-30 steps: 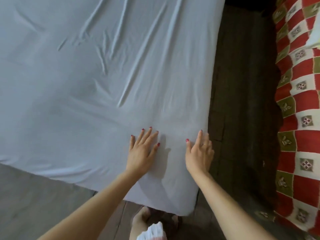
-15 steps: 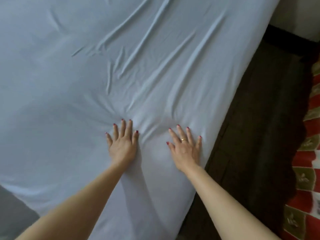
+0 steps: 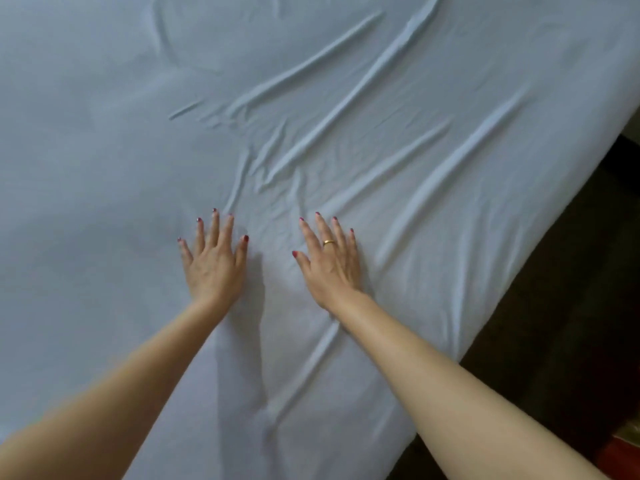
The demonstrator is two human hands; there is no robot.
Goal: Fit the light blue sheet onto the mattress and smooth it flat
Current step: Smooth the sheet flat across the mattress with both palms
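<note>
Your left hand (image 3: 214, 268) and right hand (image 3: 331, 263) lay flat, palms down, side by side on the light blue sheet (image 3: 104, 161), fingers straight and spread, grasping nothing. A gold ring (image 3: 328, 242) sat on a finger of your right hand. The sheet covered the mattress across nearly the whole view, with long diagonal creases (image 3: 349, 95) just beyond your fingertips and to their right. Dark floor (image 3: 568, 306) showed past the sheet's right edge.
</note>
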